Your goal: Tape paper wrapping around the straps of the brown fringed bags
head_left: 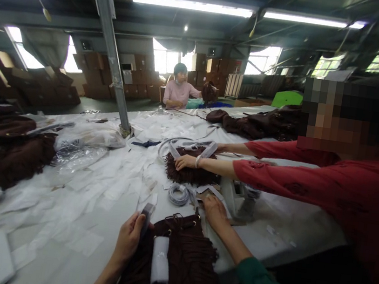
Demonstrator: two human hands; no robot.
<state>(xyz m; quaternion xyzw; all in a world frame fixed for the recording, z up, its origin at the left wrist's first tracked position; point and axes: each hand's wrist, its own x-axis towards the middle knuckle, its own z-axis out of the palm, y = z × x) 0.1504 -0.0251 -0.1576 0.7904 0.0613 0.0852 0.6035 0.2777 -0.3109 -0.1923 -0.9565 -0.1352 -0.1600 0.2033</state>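
Observation:
My left hand is closed round a flat grey strap-like piece at the bag's upper left corner. Below lies a dark brown fringed drawstring bag with gold eyelets and a cord. On top of that bag rests a small white wrapped bundle. My right hand reaches past the bag's top right corner, fingers curled down by pale strips and the grey tape dispenser; what they grip is hidden. A coil of grey wrapped cord sits between the hands, beyond the bag.
A co-worker in a red sleeve handles another brown fringed bag at the right. White sheets cover much of the table. Brown bags and clear plastic lie left, more bags behind. A metal post rises beyond.

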